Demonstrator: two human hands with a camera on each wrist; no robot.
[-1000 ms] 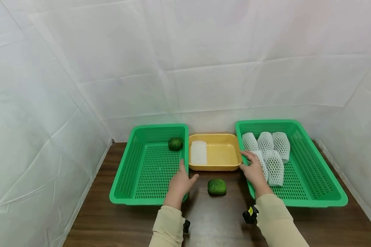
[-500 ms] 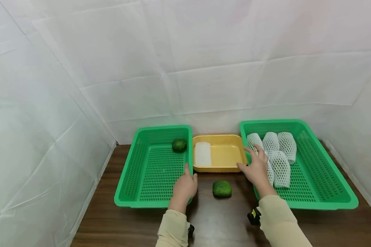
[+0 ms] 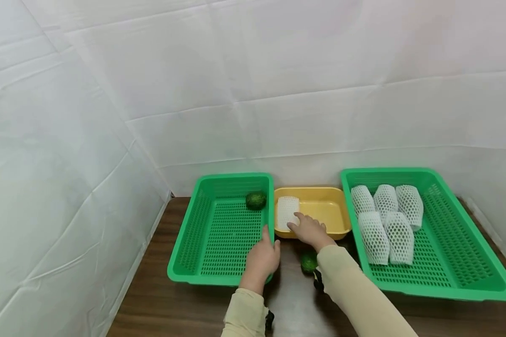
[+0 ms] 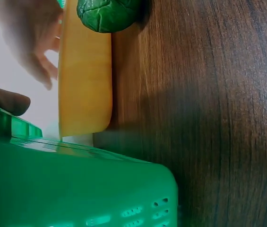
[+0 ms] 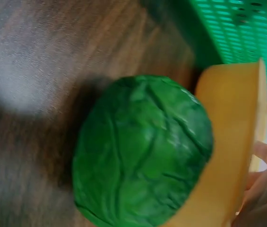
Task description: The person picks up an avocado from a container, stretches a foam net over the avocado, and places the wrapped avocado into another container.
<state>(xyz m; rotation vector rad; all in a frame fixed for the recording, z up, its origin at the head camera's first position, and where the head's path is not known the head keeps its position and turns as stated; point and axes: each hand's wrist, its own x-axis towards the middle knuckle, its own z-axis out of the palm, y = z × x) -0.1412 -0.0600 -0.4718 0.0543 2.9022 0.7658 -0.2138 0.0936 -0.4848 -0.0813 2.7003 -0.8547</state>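
My left hand (image 3: 262,260) is at the right rim of the left green basket (image 3: 178,243), one finger extended along it. A fingertip shows over that rim in the left wrist view. My right hand (image 3: 311,229) reaches over the yellow tray (image 3: 331,210), fingertips at the near edge of a flat white foam net sleeve (image 3: 287,208); whether they touch it I cannot tell. Its fingers are spread, with nothing seen between them. A wrinkled green fruit like an avocado (image 5: 142,151) lies on the table before the tray, partly hidden by my right arm in the head view.
Inside the left basket lies another dark green fruit (image 3: 256,200). The right green basket (image 3: 476,252) holds several fruits in white foam nets (image 3: 373,238). All stand on a dark wooden table (image 3: 147,299), with white sheeting (image 3: 253,126) behind and at the sides.
My right hand has left the right basket's left rim and moved left over the tray to the foam net. The left hand stays by its basket. The head view has shifted slightly.
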